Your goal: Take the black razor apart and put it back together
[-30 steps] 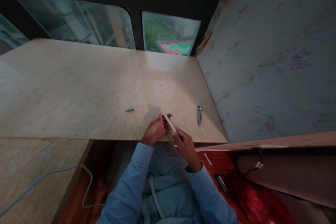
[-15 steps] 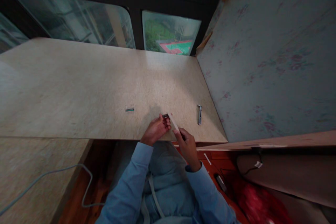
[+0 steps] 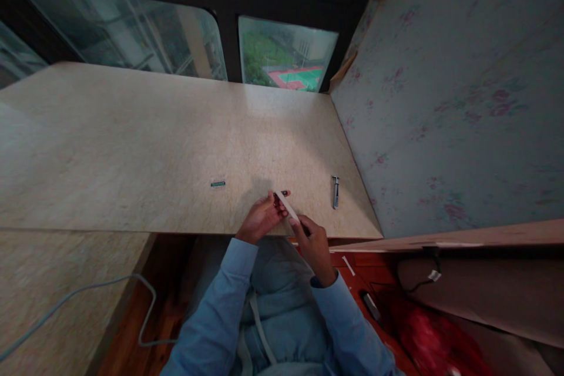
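My left hand [image 3: 263,216] is closed at the fingertips on a small dark bar that looks like a razor cartridge [image 3: 284,193]. My right hand [image 3: 314,242] pinches a flat, pale stick [image 3: 287,204], whose far end lies across the dark cartridge. Whether the stick touches it, I cannot tell. Both hands are just above the front edge of the stone-look ledge [image 3: 154,147]. Right of them lies a razor [image 3: 336,192], its head away from me. To the left is another razor cartridge [image 3: 218,184] with a green strip, apparently in a clear case.
A floral-papered wall [image 3: 449,129] bounds the ledge on the right, and a dark-framed window [image 3: 231,47] stands behind it. A grey cable [image 3: 145,282] hangs over a lower surface at left. Red fabric [image 3: 423,329] lies below at right.
The pale stick's far end has shifted left across the dark cartridge, uncovering its right end. Both hands stay in nearly the same place.
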Available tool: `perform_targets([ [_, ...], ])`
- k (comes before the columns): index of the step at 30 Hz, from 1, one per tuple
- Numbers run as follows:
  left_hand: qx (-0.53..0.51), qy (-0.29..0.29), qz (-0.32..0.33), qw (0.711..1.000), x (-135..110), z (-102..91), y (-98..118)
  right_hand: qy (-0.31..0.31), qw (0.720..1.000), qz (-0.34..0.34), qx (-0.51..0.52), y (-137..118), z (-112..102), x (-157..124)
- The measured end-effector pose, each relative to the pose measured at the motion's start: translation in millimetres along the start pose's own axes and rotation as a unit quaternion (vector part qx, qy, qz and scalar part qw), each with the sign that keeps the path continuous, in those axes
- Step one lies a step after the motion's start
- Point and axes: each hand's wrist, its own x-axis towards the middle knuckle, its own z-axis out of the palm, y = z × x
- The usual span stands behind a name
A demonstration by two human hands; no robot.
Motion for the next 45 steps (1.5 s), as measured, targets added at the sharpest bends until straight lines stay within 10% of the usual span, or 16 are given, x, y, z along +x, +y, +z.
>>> perform_targets([
  [45, 0.011, 0.007, 0.014, 1.000, -0.5, -3.9, 0.1, -0.013, 0.996, 0.016, 0.087, -7.5, 12.7, -3.2],
])
